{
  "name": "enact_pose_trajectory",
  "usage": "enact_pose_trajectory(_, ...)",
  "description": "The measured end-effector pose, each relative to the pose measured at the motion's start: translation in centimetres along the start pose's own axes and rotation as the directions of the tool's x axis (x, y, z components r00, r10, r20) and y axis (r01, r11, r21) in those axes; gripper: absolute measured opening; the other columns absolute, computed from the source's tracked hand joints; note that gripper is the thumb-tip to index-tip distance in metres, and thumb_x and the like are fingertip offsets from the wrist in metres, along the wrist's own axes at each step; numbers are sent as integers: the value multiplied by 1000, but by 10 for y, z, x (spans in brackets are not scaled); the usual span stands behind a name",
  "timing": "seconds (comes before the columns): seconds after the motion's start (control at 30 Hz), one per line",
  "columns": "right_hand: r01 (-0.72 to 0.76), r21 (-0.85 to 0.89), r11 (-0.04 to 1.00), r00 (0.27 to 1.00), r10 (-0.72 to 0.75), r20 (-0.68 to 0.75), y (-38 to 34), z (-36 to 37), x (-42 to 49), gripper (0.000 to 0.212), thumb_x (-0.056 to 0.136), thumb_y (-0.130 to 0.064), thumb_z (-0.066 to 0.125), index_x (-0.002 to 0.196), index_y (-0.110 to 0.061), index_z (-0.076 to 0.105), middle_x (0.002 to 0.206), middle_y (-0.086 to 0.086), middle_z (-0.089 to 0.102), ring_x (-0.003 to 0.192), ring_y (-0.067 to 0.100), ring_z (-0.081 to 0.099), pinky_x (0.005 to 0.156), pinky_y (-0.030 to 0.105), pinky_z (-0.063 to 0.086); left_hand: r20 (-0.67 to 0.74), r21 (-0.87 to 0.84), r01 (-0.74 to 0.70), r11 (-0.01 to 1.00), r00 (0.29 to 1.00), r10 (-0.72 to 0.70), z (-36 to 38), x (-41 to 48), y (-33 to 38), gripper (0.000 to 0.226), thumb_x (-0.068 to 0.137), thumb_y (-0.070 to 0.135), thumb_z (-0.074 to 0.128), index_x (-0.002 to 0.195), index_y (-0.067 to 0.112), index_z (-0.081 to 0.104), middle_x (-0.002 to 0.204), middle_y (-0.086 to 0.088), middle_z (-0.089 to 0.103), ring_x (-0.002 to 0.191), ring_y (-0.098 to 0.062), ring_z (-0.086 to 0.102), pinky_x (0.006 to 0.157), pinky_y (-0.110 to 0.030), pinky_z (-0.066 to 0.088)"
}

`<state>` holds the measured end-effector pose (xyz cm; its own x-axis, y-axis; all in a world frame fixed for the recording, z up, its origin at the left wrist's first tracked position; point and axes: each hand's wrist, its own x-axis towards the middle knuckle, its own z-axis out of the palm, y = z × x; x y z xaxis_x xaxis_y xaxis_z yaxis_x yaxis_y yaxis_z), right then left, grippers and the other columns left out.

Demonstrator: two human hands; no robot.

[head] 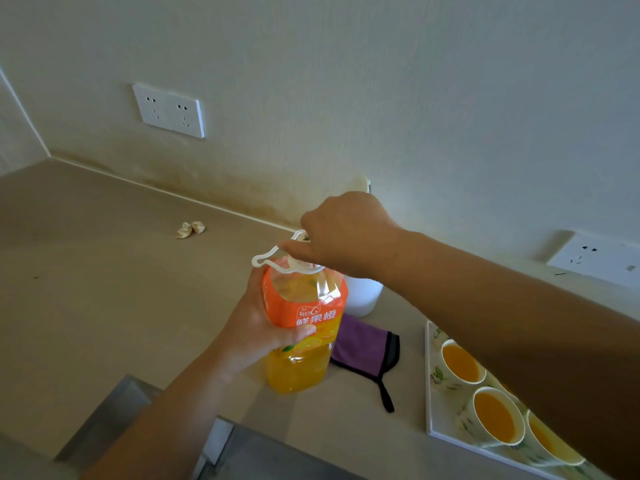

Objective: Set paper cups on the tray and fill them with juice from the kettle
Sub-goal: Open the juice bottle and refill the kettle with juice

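At the counter [104, 271]: left hand [263, 327] gripped juice bottle [304, 313] at its label; right hand [343, 233] pinched its top, cap hidden.
Cups [462, 363]: on tray [428, 393], far right, full of juice.
Kettle [363, 296]: white, behind bottle, mostly hidden.
Risk: squeezing the bottle while opening could spurt juice; right forearm hung over cups, could knock them.
Room: beige counter, stained wall, sockets [169, 110], purple cloth [360, 344].
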<state>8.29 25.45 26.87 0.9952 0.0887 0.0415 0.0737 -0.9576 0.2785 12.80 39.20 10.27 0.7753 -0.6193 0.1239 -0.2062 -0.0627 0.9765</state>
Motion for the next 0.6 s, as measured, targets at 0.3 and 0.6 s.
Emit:
enact_pose_trajectory(0.3,180,155,971,976,-196,96,14,-6,-6,42,95,-51,42,128,-25,45,114,-6,57,93,12,51,77,28,42,19,-40,16,999,1000,-16,-1,-2,1,102,43,39,88,130,41,37,118,22,59,113,-8,59,81,-29,56)
enact_pose_trajectory(0.6,85,264,961,994,-101,47,10,5,-9,44,96,-47,45,128,-17,43,111,0,60,84,10,44,72,25,36,-14,-21,1,1000,1000,-1,1,-3,-1,100,42,45,87,126,51,33,122,20,56,114,-9,58,86,-35,56)
